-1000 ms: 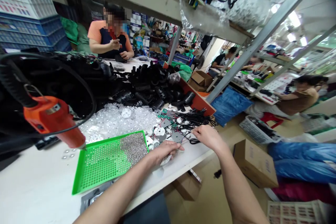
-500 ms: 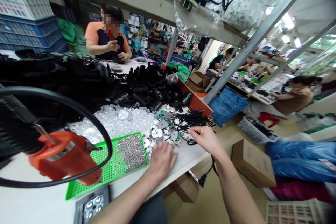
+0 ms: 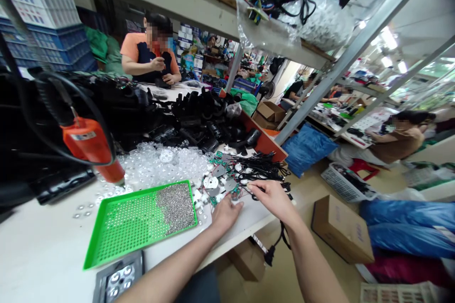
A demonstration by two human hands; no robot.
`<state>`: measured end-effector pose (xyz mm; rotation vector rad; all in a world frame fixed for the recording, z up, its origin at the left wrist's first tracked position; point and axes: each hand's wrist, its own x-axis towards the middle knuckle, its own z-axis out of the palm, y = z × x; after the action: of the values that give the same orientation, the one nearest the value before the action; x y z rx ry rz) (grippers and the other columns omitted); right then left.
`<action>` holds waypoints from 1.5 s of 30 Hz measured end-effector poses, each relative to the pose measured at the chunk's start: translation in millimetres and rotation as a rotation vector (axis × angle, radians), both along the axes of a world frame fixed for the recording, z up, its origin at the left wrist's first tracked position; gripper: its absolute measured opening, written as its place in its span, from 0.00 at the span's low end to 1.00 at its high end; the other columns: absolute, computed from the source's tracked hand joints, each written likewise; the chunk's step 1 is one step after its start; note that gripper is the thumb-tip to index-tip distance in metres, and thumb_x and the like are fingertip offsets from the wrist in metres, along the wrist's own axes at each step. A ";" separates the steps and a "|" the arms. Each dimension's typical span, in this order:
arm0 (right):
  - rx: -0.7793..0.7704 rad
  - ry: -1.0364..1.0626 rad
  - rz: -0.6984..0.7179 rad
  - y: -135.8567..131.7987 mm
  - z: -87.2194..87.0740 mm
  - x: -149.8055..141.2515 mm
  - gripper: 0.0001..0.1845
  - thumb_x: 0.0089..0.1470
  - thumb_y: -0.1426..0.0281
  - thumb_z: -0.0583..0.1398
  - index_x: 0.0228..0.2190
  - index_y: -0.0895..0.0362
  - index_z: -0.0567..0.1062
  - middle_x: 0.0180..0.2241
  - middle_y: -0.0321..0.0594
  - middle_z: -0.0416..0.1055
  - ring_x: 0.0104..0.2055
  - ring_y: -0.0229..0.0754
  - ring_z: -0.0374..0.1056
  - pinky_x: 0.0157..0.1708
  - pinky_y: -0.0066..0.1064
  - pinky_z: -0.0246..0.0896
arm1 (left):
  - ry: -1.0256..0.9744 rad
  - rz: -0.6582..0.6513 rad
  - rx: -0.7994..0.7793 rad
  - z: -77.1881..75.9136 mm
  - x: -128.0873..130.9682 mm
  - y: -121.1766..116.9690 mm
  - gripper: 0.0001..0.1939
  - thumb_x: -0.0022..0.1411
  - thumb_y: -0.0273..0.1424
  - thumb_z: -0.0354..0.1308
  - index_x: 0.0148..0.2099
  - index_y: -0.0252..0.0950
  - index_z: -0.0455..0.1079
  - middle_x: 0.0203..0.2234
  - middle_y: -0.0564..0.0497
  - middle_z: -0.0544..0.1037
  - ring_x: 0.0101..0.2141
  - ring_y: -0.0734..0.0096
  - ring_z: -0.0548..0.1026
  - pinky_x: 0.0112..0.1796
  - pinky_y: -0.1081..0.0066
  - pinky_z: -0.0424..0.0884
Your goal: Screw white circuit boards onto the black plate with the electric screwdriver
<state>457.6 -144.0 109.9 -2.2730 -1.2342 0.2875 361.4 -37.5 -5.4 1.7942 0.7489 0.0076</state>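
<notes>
My left hand [image 3: 226,214] rests at the near edge of a heap of small parts, its fingers curled down and their tips hidden. Just beyond it lie a green circuit board [image 3: 235,191] with red wires and a round white disc [image 3: 211,182]. My right hand [image 3: 272,197] is closed in a pinch over a black cord [image 3: 254,196] at the heap's right side. Below my right wrist, a black plug [image 3: 269,256] hangs on its cord past the table edge. Several black cords [image 3: 263,163] lie bundled behind that hand.
Left of my hands lies a green perforated tray [image 3: 124,241] with small metal screws [image 3: 177,206]. An orange electric screwdriver [image 3: 93,144] hangs above clear plastic discs [image 3: 152,165]. Black housings [image 3: 209,118] are piled behind. A metal post [image 3: 320,90] slants at right; a co-worker [image 3: 151,54] sits opposite.
My left hand has moved slightly right and its fingers have curled in. My right hand has shifted a little left and down. The screwdriver hangs farther away in view, uncovering more of the tray.
</notes>
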 end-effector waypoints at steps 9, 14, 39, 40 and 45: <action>-0.362 -0.292 -0.186 -17.4 -16.3 16.7 0.17 0.62 0.65 0.51 0.36 0.51 0.80 0.36 0.42 0.81 0.40 0.48 0.76 0.36 0.30 0.62 | -0.062 -0.146 -0.280 20.6 -11.1 7.2 0.21 0.60 0.47 0.53 0.36 0.34 0.75 0.29 0.49 0.80 0.30 0.70 0.76 0.32 0.73 0.70; -0.183 -0.234 -0.217 -51.0 -7.6 15.5 0.16 0.61 0.63 0.53 0.38 0.51 0.80 0.37 0.41 0.81 0.35 0.46 0.76 0.37 0.32 0.67 | -0.024 -0.109 -0.179 33.5 -7.4 50.8 0.23 0.67 0.45 0.42 0.44 0.34 0.71 0.27 0.48 0.78 0.25 0.71 0.75 0.28 0.71 0.71; 0.772 -0.451 -0.289 1.1 57.4 -36.3 0.14 0.58 0.61 0.58 0.36 0.55 0.80 0.28 0.39 0.77 0.23 0.37 0.70 0.30 0.30 0.68 | -0.025 -0.036 0.578 20.1 -72.2 31.0 0.30 0.60 0.45 0.56 0.61 0.40 0.60 0.50 0.44 0.73 0.51 0.52 0.69 0.51 0.59 0.63; 0.782 -0.442 -0.288 1.3 58.5 -37.5 0.14 0.58 0.61 0.58 0.36 0.55 0.79 0.27 0.38 0.76 0.23 0.37 0.69 0.29 0.30 0.67 | -0.014 -0.035 0.544 20.1 -69.8 29.6 0.33 0.59 0.45 0.57 0.63 0.39 0.58 0.50 0.42 0.73 0.52 0.50 0.69 0.51 0.58 0.63; 0.865 -0.372 -0.286 1.4 65.5 -40.0 0.13 0.57 0.61 0.59 0.35 0.56 0.79 0.21 0.34 0.70 0.21 0.34 0.64 0.25 0.27 0.61 | -0.036 -0.081 0.434 19.7 -59.5 30.7 0.30 0.59 0.36 0.57 0.63 0.39 0.59 0.45 0.42 0.78 0.47 0.48 0.74 0.48 0.57 0.66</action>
<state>417.6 -142.6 175.4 -1.7117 -0.9099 -0.6793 301.9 -6.8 14.3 2.2295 0.6829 0.1595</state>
